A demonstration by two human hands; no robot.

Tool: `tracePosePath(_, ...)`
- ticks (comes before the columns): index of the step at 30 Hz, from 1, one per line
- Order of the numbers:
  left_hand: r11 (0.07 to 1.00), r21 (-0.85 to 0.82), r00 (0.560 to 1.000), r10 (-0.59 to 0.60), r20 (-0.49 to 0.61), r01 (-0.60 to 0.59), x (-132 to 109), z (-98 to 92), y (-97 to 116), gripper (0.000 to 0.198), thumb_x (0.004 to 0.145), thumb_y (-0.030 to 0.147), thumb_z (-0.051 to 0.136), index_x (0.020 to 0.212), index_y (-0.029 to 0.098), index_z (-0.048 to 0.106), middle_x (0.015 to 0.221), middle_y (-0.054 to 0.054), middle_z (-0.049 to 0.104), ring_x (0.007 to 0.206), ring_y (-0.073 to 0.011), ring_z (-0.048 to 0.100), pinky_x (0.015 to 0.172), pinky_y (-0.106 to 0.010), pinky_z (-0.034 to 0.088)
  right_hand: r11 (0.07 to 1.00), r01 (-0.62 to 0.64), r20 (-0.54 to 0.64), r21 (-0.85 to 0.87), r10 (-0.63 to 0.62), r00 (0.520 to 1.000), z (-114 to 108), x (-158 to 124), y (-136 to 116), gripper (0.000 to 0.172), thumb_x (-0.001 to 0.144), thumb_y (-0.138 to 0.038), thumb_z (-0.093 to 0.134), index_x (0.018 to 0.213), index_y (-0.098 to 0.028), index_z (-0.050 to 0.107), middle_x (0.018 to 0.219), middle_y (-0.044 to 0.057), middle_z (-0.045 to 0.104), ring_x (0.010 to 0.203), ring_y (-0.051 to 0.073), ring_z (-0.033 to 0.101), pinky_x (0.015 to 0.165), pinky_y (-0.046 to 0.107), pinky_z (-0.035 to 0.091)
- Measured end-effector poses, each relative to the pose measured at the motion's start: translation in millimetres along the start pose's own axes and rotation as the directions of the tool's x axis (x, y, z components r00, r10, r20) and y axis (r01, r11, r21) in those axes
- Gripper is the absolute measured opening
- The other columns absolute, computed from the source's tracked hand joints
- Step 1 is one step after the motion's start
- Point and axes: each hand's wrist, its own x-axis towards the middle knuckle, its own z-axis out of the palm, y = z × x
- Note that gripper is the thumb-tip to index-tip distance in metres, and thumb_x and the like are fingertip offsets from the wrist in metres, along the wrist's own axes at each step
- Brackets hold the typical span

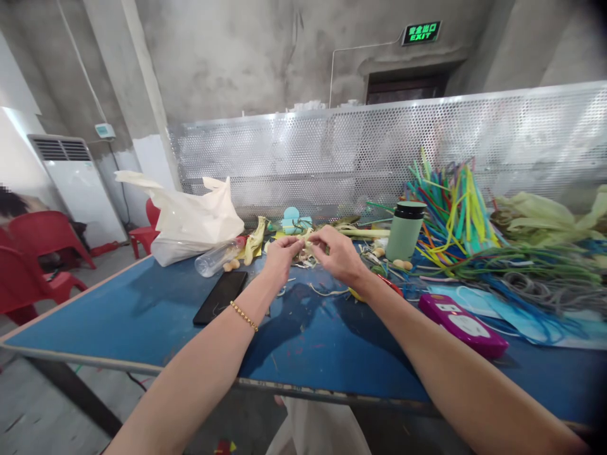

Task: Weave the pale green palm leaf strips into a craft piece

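My left hand (pixel 279 258) and my right hand (pixel 340 254) meet over the far middle of the blue table (pixel 156 316). Their fingertips are pinched close together. A small pale yellow-green piece (pixel 307 237) shows between them, too small to identify. Below the hands lie pale dry scraps (pixel 309 260). A black phone (pixel 220 297) is left of my left forearm. Behind it a clear plastic bottle (pixel 213 260) lies on its side, near a crumpled yellowish husk-like leaf (pixel 256 240). Close to my right wrist stands a green canister with a black collar (pixel 405 234).
A white plastic bag (pixel 194 221) stands at the back left. To the right are colourful strips (pixel 465 215), grey coiled cord (pixel 531 294), a blue face mask (pixel 535 316) and a purple device (pixel 462 323). A perforated metal panel (pixel 284 151) borders the back.
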Motion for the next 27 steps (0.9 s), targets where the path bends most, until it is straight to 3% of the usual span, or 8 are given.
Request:
tracePosePath(3, 1.000, 0.000, 1.000, -0.020, 0.012, 0.020, -0.4, 1.0, -1.0, 0.029, 0.052, 0.027, 0.082, 0.072, 0.012, 0.066, 0.062, 0.001, 0.062, 0.057, -0.0089, 0.053, 0.059, -0.024, 0.042, 0.992, -0.120, -0.034, -0.037, 0.119, 0.992, 1.0, 0.6, 10.0, 0.010, 0.085, -0.023, 0.058, 0.081, -0.017, 0.066, 0.077, 0.005, 0.062, 0.067, 0.015, 0.054, 0.066, 0.029, 0.041)
tracePosePath(10, 1.000, 0.007, 0.998, -0.019, 0.055, 0.019, -0.9, 2.9, -1.8, 0.027, 0.054, 0.025, 0.082, 0.071, 0.011, 0.066, 0.062, -0.001, 0.063, 0.055, -0.0083, 0.054, 0.058, -0.023, 0.042, 0.988, -0.150, 0.024, -0.030, 0.151, 0.988, 4.4, -0.6, 14.8, 0.010, 0.078, -0.024, 0.064, 0.072, -0.017, 0.068, 0.072, 0.004, 0.065, 0.064, 0.014, 0.055, 0.062, 0.026, 0.039)
tracePosePath(16, 0.995, 0.100, 0.999, -0.001, 0.045, -0.003, -3.3, 3.4, 3.3, 0.026, 0.056, 0.019, 0.079, 0.077, 0.010, 0.067, 0.062, -0.002, 0.065, 0.051, -0.0095, 0.056, 0.056, -0.023, 0.043, 0.924, -0.350, 0.080, 0.151, 0.342, 0.936, -8.7, 5.5, 9.3, 0.019, 0.078, -0.031, 0.061, 0.071, -0.014, 0.068, 0.064, 0.004, 0.066, 0.060, 0.014, 0.056, 0.059, 0.026, 0.040)
tracePosePath(20, 0.986, 0.159, 0.999, 0.040, 0.016, -0.042, -3.5, 4.0, 2.0, 0.022, 0.060, 0.021, 0.076, 0.077, 0.011, 0.066, 0.057, -0.001, 0.063, 0.049, -0.0102, 0.055, 0.053, -0.023, 0.042, 0.764, -0.474, 0.218, 0.438, 0.421, 0.881, -5.1, 5.5, 0.6, 0.026, 0.076, -0.039, 0.063, 0.069, -0.014, 0.066, 0.057, 0.002, 0.061, 0.052, 0.011, 0.051, 0.051, 0.024, 0.038)
tracePosePath(23, 0.983, 0.167, 0.997, 0.078, -0.005, -0.076, -4.0, 4.8, 0.8, 0.017, 0.063, 0.023, 0.073, 0.074, 0.011, 0.067, 0.058, -0.001, 0.063, 0.049, -0.0099, 0.054, 0.053, -0.023, 0.042, 0.656, -0.505, 0.287, 0.560, 0.418, 0.862, -0.4, 3.6, -5.2, 0.030, 0.074, -0.044, 0.067, 0.070, -0.014, 0.066, 0.059, 0.002, 0.063, 0.049, 0.009, 0.049, 0.048, 0.023, 0.038)
tracePosePath(27, 0.981, 0.175, 0.996, 0.086, 0.015, -0.088, -4.6, 6.0, 0.9, 0.014, 0.066, 0.024, 0.069, 0.070, 0.011, 0.067, 0.054, 0.000, 0.060, 0.047, -0.0087, 0.050, 0.049, -0.022, 0.038, 0.695, -0.461, 0.294, 0.552, 0.356, 0.887, 2.4, 2.3, -4.3, 0.028, 0.075, -0.041, 0.066, 0.071, -0.014, 0.067, 0.059, 0.002, 0.064, 0.048, 0.009, 0.049, 0.047, 0.022, 0.038)
